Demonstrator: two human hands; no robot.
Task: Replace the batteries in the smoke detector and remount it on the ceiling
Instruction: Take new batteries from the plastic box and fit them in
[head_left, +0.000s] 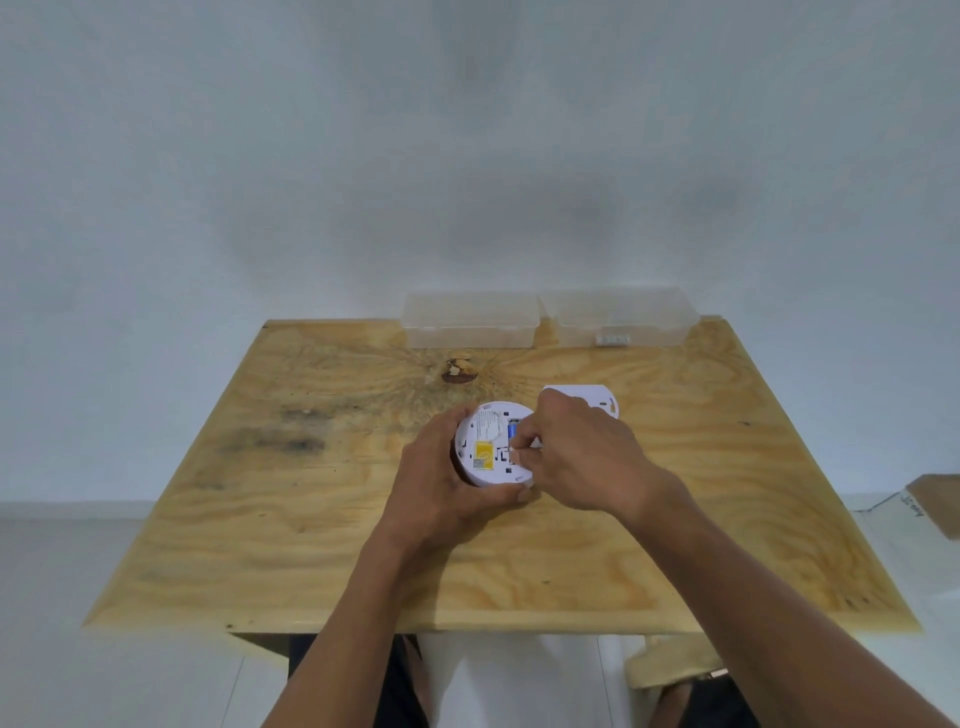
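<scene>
A round white smoke detector (488, 441) lies back side up over the wooden table (311, 519), showing a yellow label and an open battery bay. My left hand (441, 483) grips it around its left and near rim. A blue battery (512, 430) sits in the bay. My right hand (576, 452) has its fingertips curled at the bay, pinching at the battery end. Behind the right hand lies the white mounting plate (597, 397), partly hidden by it.
Two clear plastic boxes (470, 319) (621, 317) stand along the table's far edge against the wall; the right one holds a few small pale batteries (613, 340). A dark knot (457, 371) marks the wood. A cardboard piece (937, 501) lies on the floor at right.
</scene>
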